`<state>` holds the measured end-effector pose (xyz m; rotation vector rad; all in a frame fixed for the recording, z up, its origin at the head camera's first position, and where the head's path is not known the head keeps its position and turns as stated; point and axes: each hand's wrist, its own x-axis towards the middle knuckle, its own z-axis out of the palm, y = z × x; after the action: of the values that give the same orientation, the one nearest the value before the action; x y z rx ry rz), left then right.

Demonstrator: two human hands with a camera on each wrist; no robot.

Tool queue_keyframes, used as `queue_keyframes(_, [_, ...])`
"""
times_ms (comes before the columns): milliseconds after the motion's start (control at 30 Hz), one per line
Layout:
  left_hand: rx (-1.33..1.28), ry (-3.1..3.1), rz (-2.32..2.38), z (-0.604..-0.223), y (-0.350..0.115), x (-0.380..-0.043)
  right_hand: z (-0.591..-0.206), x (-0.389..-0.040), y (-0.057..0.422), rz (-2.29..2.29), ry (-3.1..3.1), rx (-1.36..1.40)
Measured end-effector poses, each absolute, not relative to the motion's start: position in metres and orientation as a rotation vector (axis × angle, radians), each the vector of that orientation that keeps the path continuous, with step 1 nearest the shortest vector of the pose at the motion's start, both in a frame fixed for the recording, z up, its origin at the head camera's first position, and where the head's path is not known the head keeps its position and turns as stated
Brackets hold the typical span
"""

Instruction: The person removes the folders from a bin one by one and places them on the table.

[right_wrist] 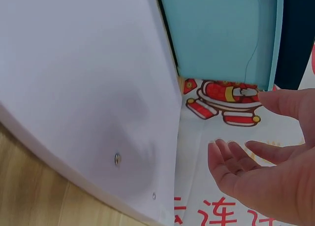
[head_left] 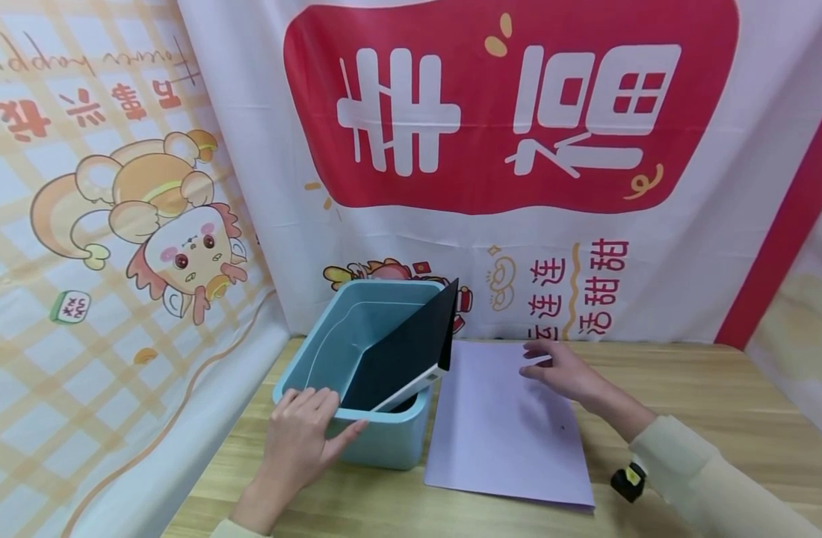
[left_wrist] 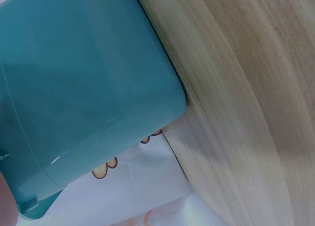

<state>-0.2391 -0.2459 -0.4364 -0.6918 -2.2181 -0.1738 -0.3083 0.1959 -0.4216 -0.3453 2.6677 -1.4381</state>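
Folder-sorting seems in hand: left hand (head_left: pixel 303 431) gripping the bin (head_left: pixel 379 442) by its near rim, black folder (head_left: pixel 404 349) leaning inside, right hand (head_left: pixel 564 371) relaxed and empty over the lilac folder (head_left: pixel 501 430) right of the bin, likely needing to pinch it next.

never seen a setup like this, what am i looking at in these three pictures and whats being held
There is no machine here, just a person's two bare hands. The wide picture comes from a camera worn on the head; the other two come from one on each wrist. On the wooden table stands a blue bin, with a pale purple folder lying flat to its right. A dark folder leans inside the bin, partly sticking out. The left hand grips the bin's near rim; the right hand is over the pale purple folder, holding nothing.
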Motion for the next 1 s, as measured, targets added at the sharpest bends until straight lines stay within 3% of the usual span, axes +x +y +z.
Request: queue_keyframes(1000, [-0.688,-2.226,-0.183,-0.434,-0.245,-0.237,-0.4,-0.293,0.166,-1.568,2.533,-0.442])
